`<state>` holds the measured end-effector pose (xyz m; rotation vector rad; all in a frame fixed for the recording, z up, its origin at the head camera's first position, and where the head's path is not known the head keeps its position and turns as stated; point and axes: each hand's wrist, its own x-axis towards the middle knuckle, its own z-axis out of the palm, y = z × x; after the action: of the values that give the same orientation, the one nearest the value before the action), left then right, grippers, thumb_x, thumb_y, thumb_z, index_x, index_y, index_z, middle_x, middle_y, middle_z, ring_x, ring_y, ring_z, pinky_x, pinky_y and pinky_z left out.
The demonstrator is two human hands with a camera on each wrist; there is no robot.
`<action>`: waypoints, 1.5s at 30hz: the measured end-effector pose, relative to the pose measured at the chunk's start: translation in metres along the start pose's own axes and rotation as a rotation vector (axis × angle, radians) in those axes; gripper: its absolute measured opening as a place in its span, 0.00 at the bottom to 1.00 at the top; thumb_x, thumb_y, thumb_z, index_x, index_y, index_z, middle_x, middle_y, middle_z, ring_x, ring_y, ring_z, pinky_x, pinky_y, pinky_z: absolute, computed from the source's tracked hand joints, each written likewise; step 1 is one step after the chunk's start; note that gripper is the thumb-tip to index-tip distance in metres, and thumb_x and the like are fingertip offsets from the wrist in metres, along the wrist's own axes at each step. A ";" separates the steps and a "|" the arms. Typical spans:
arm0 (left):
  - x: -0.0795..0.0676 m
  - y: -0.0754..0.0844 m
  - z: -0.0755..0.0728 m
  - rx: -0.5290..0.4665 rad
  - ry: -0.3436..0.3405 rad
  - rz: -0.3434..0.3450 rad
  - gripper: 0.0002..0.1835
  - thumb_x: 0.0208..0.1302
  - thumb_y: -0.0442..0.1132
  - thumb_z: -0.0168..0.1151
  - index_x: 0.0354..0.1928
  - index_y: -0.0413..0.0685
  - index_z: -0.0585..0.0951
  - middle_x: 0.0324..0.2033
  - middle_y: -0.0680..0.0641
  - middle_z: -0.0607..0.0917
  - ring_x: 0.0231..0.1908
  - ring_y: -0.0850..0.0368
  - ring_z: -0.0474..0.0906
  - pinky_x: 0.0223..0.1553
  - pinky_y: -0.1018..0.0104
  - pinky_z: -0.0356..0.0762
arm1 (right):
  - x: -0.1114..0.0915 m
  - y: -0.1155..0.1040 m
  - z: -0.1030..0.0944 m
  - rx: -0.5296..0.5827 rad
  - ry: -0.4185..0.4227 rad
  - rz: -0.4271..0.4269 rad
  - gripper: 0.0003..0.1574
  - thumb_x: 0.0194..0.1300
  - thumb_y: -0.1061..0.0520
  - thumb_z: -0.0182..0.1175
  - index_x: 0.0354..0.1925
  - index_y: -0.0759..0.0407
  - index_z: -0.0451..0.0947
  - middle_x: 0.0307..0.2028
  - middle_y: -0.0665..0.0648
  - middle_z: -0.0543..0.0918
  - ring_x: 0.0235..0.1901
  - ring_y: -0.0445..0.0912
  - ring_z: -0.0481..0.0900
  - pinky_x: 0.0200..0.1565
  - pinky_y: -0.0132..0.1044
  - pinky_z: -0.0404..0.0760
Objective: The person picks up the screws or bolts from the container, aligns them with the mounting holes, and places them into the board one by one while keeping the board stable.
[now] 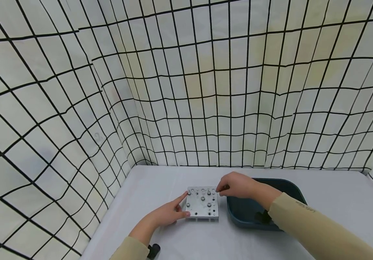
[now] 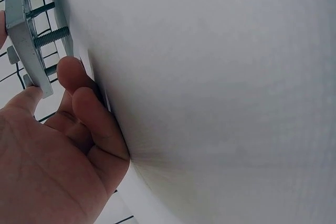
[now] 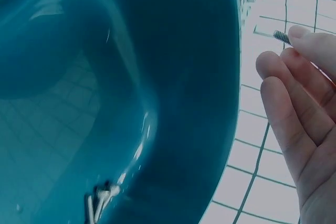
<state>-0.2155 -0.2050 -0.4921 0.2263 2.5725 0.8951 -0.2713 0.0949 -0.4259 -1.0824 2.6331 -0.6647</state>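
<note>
A square silver metal plate (image 1: pixel 202 213) lies on the white table, with several bolt heads on top and threaded shanks showing under it in the left wrist view. My left hand (image 1: pixel 170 213) holds the plate at its left side, forefinger at the upper corner and thumb at the lower one. Its other fingers curl down by the table. My right hand (image 1: pixel 238 185) is over the plate's upper right corner. Between thumb and fingertip it pinches a small bolt (image 3: pixel 282 36), whose threaded end shows in the right wrist view.
Right of the plate stands a dark teal bin (image 1: pixel 249 211), partly under the right forearm. Several loose bolts (image 3: pixel 105 195) lie inside it. White walls with a black grid (image 1: pixel 206 108) rise behind and to the left of the table.
</note>
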 end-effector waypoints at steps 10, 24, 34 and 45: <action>-0.001 0.003 -0.001 -0.001 -0.009 0.001 0.47 0.61 0.63 0.65 0.78 0.66 0.54 0.35 0.50 0.74 0.27 0.56 0.72 0.32 0.59 0.64 | 0.012 -0.017 0.015 0.035 -0.040 -0.034 0.07 0.65 0.58 0.67 0.42 0.52 0.89 0.38 0.41 0.85 0.36 0.33 0.78 0.41 0.32 0.79; -0.002 0.004 -0.002 0.009 -0.011 0.009 0.47 0.62 0.64 0.64 0.78 0.64 0.54 0.37 0.51 0.74 0.28 0.56 0.72 0.33 0.58 0.65 | 0.027 -0.035 0.037 0.007 -0.092 -0.041 0.07 0.65 0.55 0.68 0.41 0.47 0.89 0.34 0.35 0.82 0.33 0.32 0.76 0.42 0.29 0.78; -0.002 0.001 -0.002 0.016 -0.006 -0.012 0.46 0.62 0.64 0.63 0.78 0.67 0.54 0.37 0.51 0.74 0.28 0.56 0.73 0.34 0.57 0.65 | 0.038 -0.045 0.049 -0.031 -0.124 -0.052 0.07 0.66 0.55 0.67 0.42 0.46 0.89 0.34 0.36 0.82 0.33 0.32 0.75 0.43 0.29 0.77; -0.003 0.000 -0.002 0.006 -0.012 0.005 0.46 0.63 0.64 0.63 0.78 0.66 0.54 0.36 0.51 0.74 0.27 0.56 0.73 0.34 0.57 0.64 | 0.046 -0.053 0.061 -0.119 -0.126 -0.039 0.06 0.65 0.53 0.68 0.40 0.43 0.89 0.31 0.35 0.81 0.35 0.33 0.74 0.48 0.34 0.75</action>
<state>-0.2139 -0.2069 -0.4898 0.2392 2.5654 0.8848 -0.2496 0.0091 -0.4544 -1.1709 2.5769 -0.4357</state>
